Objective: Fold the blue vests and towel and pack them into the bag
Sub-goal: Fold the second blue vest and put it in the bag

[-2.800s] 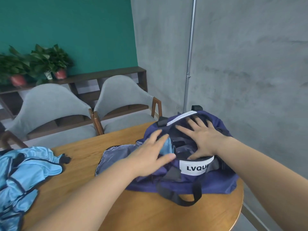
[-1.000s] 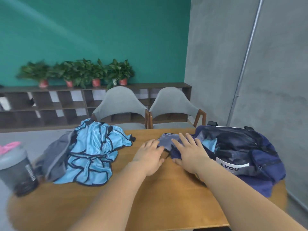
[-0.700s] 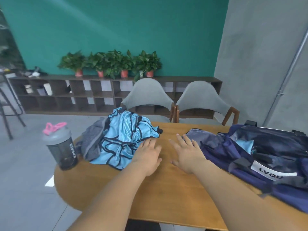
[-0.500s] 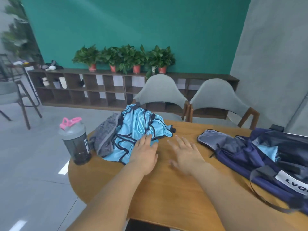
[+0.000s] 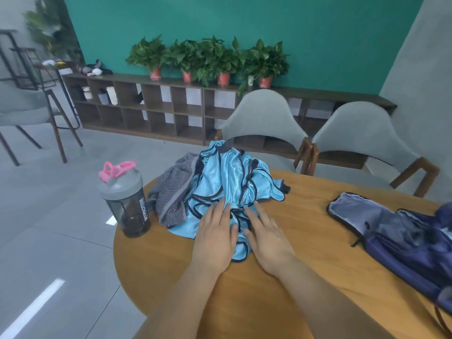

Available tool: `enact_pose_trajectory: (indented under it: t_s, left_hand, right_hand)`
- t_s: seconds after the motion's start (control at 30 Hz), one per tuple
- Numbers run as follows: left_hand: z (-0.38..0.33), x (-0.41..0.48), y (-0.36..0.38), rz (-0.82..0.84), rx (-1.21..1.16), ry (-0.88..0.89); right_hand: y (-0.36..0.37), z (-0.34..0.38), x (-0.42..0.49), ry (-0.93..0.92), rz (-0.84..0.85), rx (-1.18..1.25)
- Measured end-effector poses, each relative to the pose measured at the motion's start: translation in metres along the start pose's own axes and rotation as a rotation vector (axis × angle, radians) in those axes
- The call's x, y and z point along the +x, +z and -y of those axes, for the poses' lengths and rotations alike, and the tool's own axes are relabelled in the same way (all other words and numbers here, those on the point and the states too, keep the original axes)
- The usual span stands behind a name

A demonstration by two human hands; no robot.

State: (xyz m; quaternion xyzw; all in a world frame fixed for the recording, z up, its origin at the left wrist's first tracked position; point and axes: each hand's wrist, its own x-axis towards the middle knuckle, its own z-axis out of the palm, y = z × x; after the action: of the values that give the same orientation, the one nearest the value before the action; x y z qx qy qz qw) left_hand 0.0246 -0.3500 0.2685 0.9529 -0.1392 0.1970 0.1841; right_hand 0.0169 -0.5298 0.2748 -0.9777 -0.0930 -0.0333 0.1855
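Observation:
A crumpled heap of shiny light-blue vests [image 5: 232, 182] with dark trim lies on the round wooden table [image 5: 305, 253]. A grey striped towel [image 5: 172, 192] is bunched against the heap's left side. My left hand [image 5: 215, 236] and my right hand [image 5: 265, 234] lie flat, fingers straight, side by side on the near edge of the vests. The navy bag [image 5: 401, 243] lies open at the right, its grey-lined flap spread toward the middle; part of it runs out of view.
A dark shaker bottle [image 5: 126, 201] with a grey lid and pink loop stands at the table's left edge. Two grey chairs [image 5: 264, 118] are tucked in at the far side. A low shelf with potted plants lines the green wall.
Both hands have left the bag and moved left across the table onto the blue vests. My view has swung left with them, so the bag now sits at the right edge.

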Motion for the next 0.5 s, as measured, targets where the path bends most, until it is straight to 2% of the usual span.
enact_pose_trajectory:
  t_s: [0.1, 0.2, 0.33, 0.43, 0.5]
  left_hand:
    - [-0.003, -0.002, -0.001, -0.169, 0.054, 0.122]
    - [-0.006, -0.006, -0.008, -0.256, 0.034, 0.247]
    - [-0.008, -0.010, -0.008, -0.216, -0.015, 0.428]
    - [-0.015, -0.012, -0.003, -0.152, 0.025, 0.603]
    - [-0.021, -0.015, -0.004, -0.127, 0.049, 0.652]
  right_hand:
    - [0.008, 0.002, -0.003, 0.021, -0.123, 0.061]
    - [0.003, 0.005, -0.007, -0.017, -0.261, 0.122]
    - [-0.005, 0.006, -0.011, -0.020, -0.381, 0.242]
    - [-0.006, -0.003, -0.012, -0.058, -0.363, 0.246]
    - [-0.003, -0.010, -0.013, -0.065, -0.376, 0.284]
